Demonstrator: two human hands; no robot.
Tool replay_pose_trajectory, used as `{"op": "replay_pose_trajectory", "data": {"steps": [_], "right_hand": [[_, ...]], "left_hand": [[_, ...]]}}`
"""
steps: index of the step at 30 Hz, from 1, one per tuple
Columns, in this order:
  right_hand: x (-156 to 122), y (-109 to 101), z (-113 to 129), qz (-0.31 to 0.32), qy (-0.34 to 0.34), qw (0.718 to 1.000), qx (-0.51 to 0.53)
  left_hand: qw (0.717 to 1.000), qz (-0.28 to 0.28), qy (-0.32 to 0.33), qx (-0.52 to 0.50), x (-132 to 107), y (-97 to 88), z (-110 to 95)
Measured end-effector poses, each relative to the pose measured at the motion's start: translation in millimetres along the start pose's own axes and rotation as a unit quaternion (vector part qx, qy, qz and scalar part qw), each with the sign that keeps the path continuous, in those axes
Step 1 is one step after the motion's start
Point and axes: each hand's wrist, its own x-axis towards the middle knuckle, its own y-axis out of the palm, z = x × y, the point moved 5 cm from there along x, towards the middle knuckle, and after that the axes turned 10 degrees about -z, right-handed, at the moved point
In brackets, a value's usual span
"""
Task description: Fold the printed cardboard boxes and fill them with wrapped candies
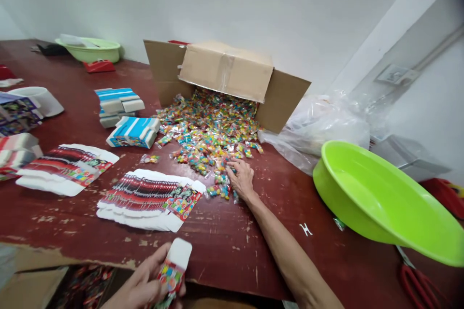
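Observation:
My left hand (145,286) holds a small colourful paper box (174,266) with its white flap up, just past the near table edge. My right hand (241,177) reaches forward, palm down, fingers curled onto the near edge of a pile of small wrapped candies (208,128). The candies spill from a cardboard carton (224,75) lying on its side. Fanned stacks of flat red-and-white box blanks (150,198) lie left of my right hand.
A bright green basin (384,203) sits at the right, clear plastic bags (326,125) behind it. Blue-and-white boxes (126,123) lie left of the carton. Another fanned stack of blanks (67,166), a far green basin (90,49), red scissors (420,285).

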Motion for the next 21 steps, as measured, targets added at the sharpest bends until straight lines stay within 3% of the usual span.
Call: {"op": "replay_pose_trajectory", "data": {"steps": [5,9,16,21], "right_hand": [[-20,-11,5,-0.016,-0.027,0.996,0.088],[-18,-22,-3,-0.043,0.006,0.99,0.131],[-17,-34,-9,-0.03,0.035,0.98,0.191],[-16,-53,-6,-0.083,0.065,0.966,0.235]], "left_hand": [[0.998,-0.011,0.067,-0.018,6,33.5,-23],[0.996,-0.044,0.078,-0.022,13,38.6,-29],[0.995,-0.053,0.08,-0.005,19,43.6,-29],[0.994,-0.061,0.095,-0.012,18,51.8,-33]]}}
